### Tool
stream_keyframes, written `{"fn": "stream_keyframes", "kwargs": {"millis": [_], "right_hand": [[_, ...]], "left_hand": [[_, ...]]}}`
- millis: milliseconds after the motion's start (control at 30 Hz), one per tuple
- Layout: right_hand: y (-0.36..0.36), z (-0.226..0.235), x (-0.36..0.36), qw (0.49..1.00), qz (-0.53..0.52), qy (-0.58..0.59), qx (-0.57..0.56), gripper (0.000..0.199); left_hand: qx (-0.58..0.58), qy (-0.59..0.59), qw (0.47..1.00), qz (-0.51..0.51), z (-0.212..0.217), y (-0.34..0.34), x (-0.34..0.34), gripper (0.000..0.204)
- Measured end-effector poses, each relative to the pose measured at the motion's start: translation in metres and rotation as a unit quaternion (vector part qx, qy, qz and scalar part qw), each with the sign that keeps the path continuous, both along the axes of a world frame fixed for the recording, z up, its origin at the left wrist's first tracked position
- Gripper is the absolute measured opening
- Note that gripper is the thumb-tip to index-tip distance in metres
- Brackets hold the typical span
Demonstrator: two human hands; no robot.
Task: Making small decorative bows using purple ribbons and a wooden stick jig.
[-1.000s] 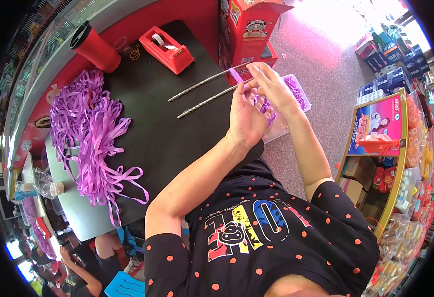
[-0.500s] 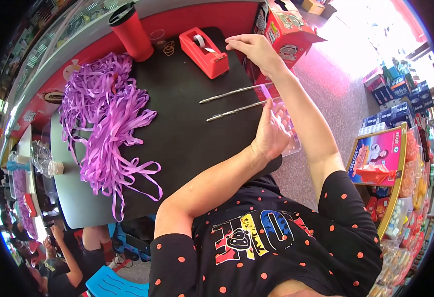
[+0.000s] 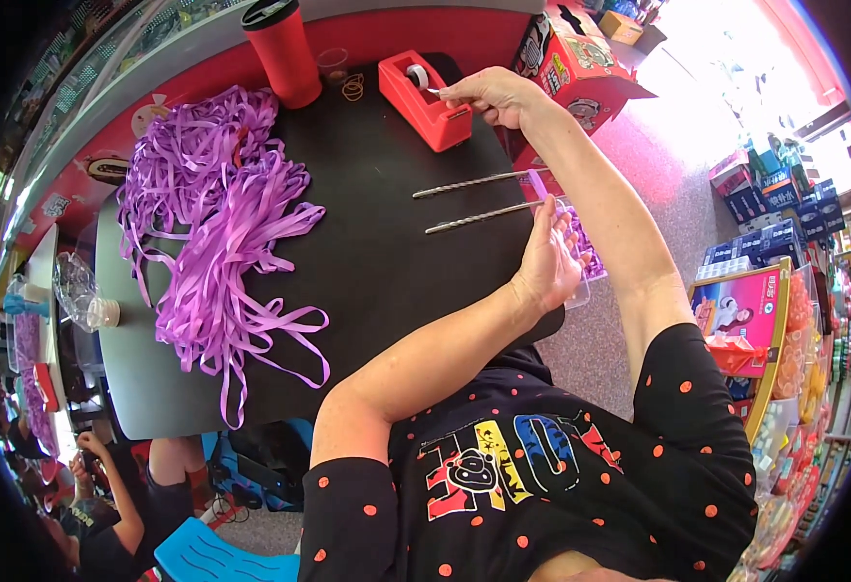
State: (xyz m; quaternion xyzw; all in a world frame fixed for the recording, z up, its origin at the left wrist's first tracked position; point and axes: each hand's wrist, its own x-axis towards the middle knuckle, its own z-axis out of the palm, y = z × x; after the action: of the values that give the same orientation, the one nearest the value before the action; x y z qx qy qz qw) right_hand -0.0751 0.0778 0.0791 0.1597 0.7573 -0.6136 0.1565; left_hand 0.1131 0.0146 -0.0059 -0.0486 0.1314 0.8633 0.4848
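My right hand (image 3: 491, 95) is up at the red tape dispenser (image 3: 423, 99), fingertips pinched together on the free end of the tape at its cutter end. The dispenser sits at the far side of the black tabletop (image 3: 367, 242), its long axis running from the far left toward the near right, cutter end nearest my hand.

My left hand (image 3: 547, 264) is at the table's right edge, fingers curled around the near ends of two long metal rods (image 3: 474, 199). The rods lie almost parallel, one just beyond the other, long axes running across the table, their free tips pointing left toward the middle of the table. Where my fingers close, a bit of purple ribbon shows against the rods; I cannot tell exactly how it is held. Just under that hand sits a clear tray of purple pieces (image 3: 580, 247), hanging past the table edge.

Over on the left lies a big loose heap of purple ribbon strips (image 3: 217, 213), well apart from both hands. A tall red cup (image 3: 282, 50) stands at the far edge, left of the dispenser.
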Motion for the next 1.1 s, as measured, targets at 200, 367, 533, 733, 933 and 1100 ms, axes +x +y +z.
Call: {"fn": "stream_keyframes", "kwargs": {"millis": [200,367,533,733,933,1100], "right_hand": [[0.004,0.011,0.009,0.995,-0.017,0.052,-0.079,0.016],[0.008,0.011,0.036,0.996,0.046,0.075,-0.029,0.015],[0.006,-0.007,0.053,0.996,0.007,0.076,-0.052,0.018],[0.003,-0.020,0.053,0.993,-0.034,0.111,-0.011,0.018],[-0.008,-0.028,0.054,0.946,-0.022,0.253,0.203,0.021],[-0.007,-0.026,0.072,0.899,-0.008,0.298,0.322,0.024]], "left_hand": [[-0.033,0.004,0.999,0.021,0.008,-0.003,0.002,0.084],[-0.060,-0.021,0.997,0.035,0.015,-0.005,0.003,0.084],[-0.011,0.005,0.999,0.031,0.008,-0.006,0.002,0.078],[0.028,0.028,0.999,0.014,0.022,-0.014,0.000,0.071],[0.061,0.018,0.998,0.016,0.020,-0.016,-0.001,0.069],[0.026,0.015,0.999,0.017,0.021,-0.015,0.001,0.064]]}}
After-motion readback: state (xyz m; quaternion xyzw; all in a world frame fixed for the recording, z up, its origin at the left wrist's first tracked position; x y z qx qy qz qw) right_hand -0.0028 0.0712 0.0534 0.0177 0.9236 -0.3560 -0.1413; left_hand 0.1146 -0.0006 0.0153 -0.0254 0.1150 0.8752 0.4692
